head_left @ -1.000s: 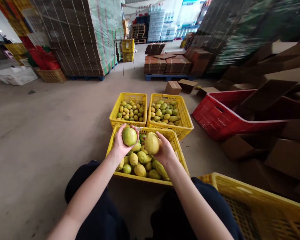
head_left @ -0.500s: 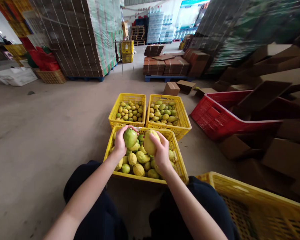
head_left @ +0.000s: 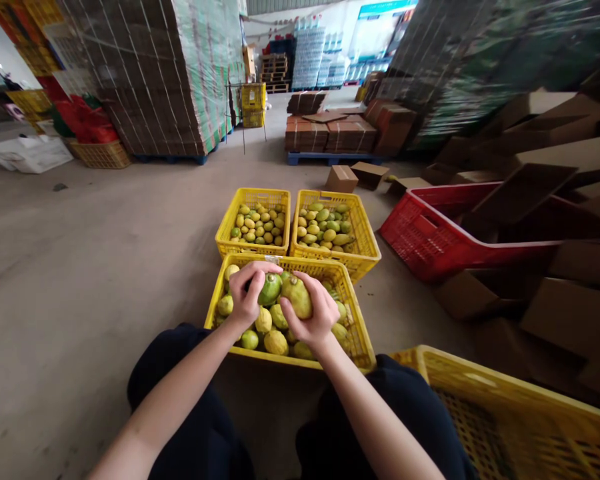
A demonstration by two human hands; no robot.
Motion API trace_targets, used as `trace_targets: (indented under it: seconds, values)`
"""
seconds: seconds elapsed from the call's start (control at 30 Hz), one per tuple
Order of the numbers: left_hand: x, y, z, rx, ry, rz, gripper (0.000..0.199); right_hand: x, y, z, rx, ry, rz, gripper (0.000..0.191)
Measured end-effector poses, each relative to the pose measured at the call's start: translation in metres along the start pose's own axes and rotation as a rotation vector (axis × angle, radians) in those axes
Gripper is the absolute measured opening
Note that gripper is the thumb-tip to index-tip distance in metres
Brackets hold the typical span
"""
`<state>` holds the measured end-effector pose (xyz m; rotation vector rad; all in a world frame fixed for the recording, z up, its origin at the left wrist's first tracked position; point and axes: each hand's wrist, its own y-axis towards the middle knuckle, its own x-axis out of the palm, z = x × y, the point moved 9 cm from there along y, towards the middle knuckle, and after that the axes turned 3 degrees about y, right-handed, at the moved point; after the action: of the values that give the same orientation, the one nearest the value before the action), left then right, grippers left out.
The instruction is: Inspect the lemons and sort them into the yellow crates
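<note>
Over the near yellow crate (head_left: 290, 362), my left hand (head_left: 245, 290) is closed round a green lemon (head_left: 271, 289). Close beside it, my right hand (head_left: 317, 310) grips a larger yellow-green lemon (head_left: 297, 297), thumb on its near side. Both fruits show their stem ends toward me. Below lie many yellow and green lemons (head_left: 276, 343), some with bumpy skin, partly hidden by my hands. Behind stand two more yellow crates, the left one (head_left: 253, 251) and the right one (head_left: 337, 256), each holding smaller lemons.
A red crate (head_left: 415, 233) with cardboard stands to the right among loose boxes (head_left: 565, 320). Another yellow crate (head_left: 520, 387) is by my right knee. Farther off are a blue pallet (head_left: 330, 159) of flattened cartons and tall wrapped stacks (head_left: 145, 80).
Both hands have moved slightly lower, and the two lemons have come closer together. Each fruit has been turned so its stem end shows.
</note>
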<state>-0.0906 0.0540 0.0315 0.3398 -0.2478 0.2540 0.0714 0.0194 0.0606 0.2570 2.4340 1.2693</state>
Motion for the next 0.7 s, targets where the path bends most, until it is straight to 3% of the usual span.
trace_targets:
  seconds: [0.23,0.5,0.7]
  values:
    - [0.002,-0.002,-0.003,-0.064,-0.023,-0.099,0.019,-0.004,-0.002,-0.011,-0.093,0.006,0.017,0.046]
    - [0.011,-0.004,0.013,0.154,0.115,-0.227,0.030,-0.003,-0.002,-0.013,-0.102,-0.030,0.015,0.046]
    - [0.010,-0.002,0.016,0.151,0.088,-0.194,0.030,-0.004,-0.002,-0.012,-0.086,0.053,0.027,0.047]
